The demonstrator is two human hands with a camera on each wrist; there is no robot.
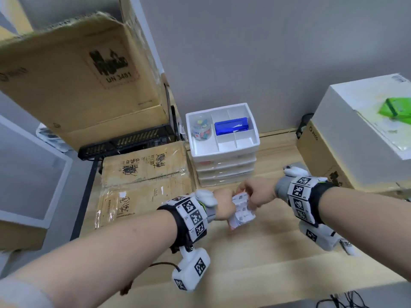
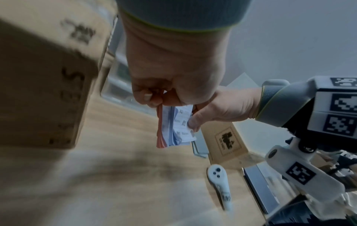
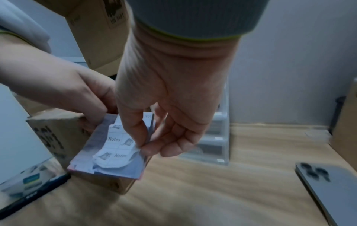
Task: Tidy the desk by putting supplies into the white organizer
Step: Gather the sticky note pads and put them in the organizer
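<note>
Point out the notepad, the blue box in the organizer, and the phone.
notepad point(image 3: 108, 154): right wrist view, its printed top sheet.
blue box point(image 1: 231, 126): head view, its top face.
phone point(image 3: 332, 188): right wrist view, its back.

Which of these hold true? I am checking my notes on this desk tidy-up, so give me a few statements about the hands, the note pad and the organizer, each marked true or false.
1. Both the left hand and the right hand hold the note pad. True.
2. The note pad already lies in the white organizer. False: it is held above the desk, in front of the organizer.
3. A blue box lies in a top compartment of the organizer. True.
4. The top left compartment holds nothing. False: a clear jar of coloured bits lies there.
5. A phone lies on the desk. True.
</note>
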